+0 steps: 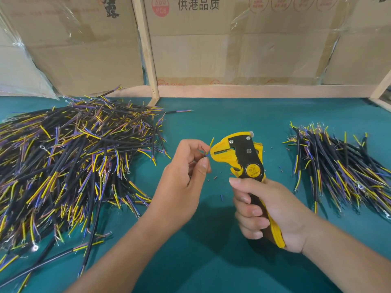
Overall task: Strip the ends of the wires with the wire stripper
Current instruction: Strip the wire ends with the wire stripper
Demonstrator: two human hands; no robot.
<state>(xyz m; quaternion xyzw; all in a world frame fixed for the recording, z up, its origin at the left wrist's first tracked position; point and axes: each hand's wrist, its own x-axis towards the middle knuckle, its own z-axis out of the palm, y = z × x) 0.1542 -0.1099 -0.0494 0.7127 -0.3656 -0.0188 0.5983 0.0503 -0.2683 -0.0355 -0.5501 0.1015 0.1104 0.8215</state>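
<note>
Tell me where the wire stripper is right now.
In the head view, the wire stripper sits right of centre, gripped by the right hand, its head beside the yellow wire end the left hand pinches.

The left hand covers most of the cable it pinches; only short coloured tips show at centre frame. The right hand hides much of the wire stripper handles. The big wire pile runs off the left edge, the smaller pile off the right. Box print is cut off along the top.
</note>
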